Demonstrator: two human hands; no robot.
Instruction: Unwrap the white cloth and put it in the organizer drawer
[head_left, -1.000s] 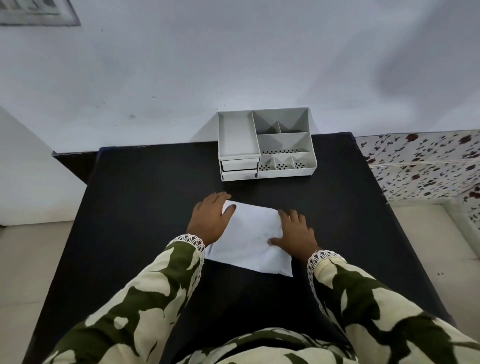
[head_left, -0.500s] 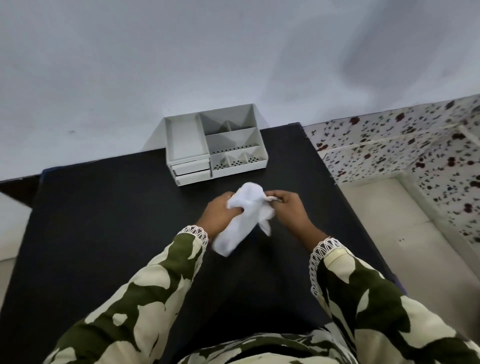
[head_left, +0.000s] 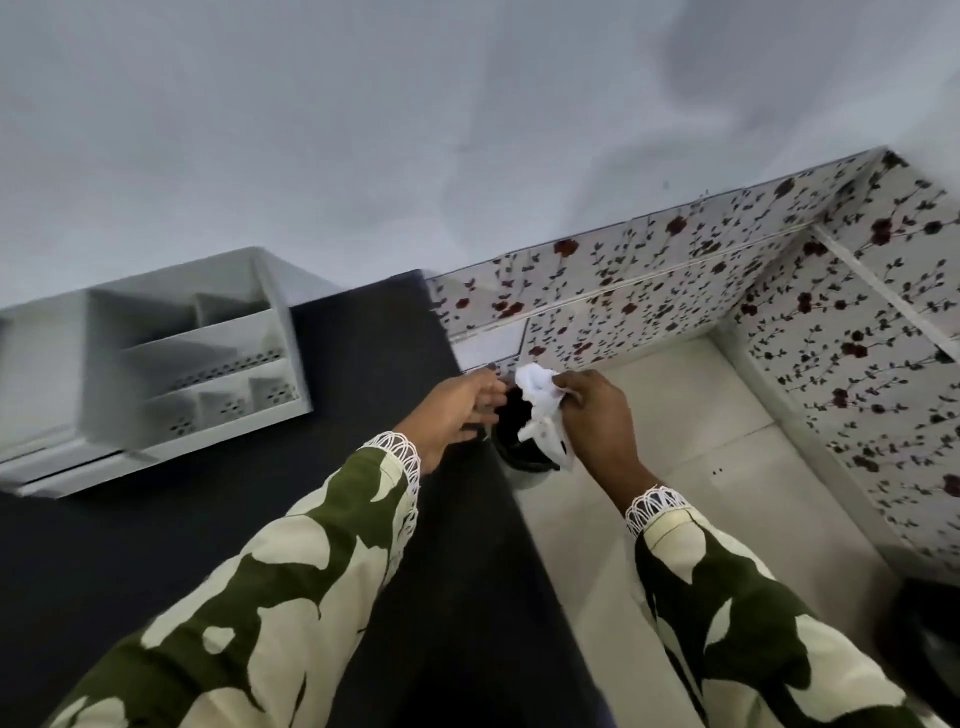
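Observation:
My right hand (head_left: 597, 415) is shut on a crumpled white cloth (head_left: 540, 410), held past the right edge of the black table (head_left: 363, 545). The cloth hangs just above a small round bin (head_left: 519, 457) with a dark inside that stands on the floor against the table's side. My left hand (head_left: 457, 410) reaches over the table edge beside the bin's rim, fingers apart and holding nothing. The white organizer (head_left: 197, 374) with its compartments sits on the table at the far left, away from both hands. Its drawers are mostly out of the frame.
A wall with red-flower tiles (head_left: 675, 280) runs behind and to the right of the pale floor (head_left: 701, 441). A dark object (head_left: 930, 644) shows at the lower right edge. A plain grey wall fills the top.
The view has swung right. Both hands left the middle of the table and moved beyond its right edge. The flat white cloth got crumpled; my left hand let go of it.

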